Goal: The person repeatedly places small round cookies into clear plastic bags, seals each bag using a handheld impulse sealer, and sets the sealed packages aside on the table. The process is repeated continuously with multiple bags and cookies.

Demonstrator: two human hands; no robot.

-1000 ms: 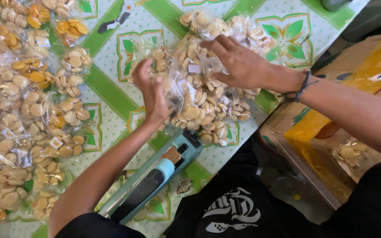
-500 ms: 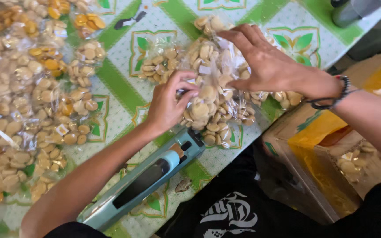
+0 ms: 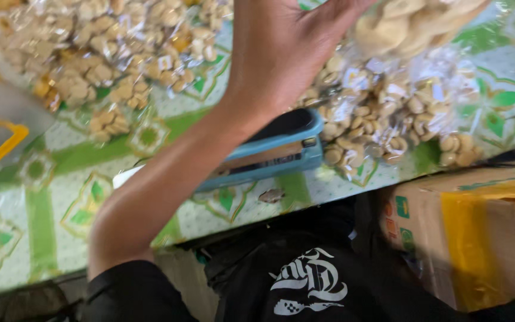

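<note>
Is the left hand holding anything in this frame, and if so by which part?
It cannot be told. The left hand is raised, fingers cut off by the frame's top edge, beside a clear plastic bag of pale round biscuits; any grip is out of view.

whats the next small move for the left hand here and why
Probably bring the clear bag of biscuits down toward the teal heat sealer. The left hand is raised close to the camera at the bag's edge, though its grip is blurred, and the sealer sits just below with nothing lying across it. The right hand is out of view.
</note>
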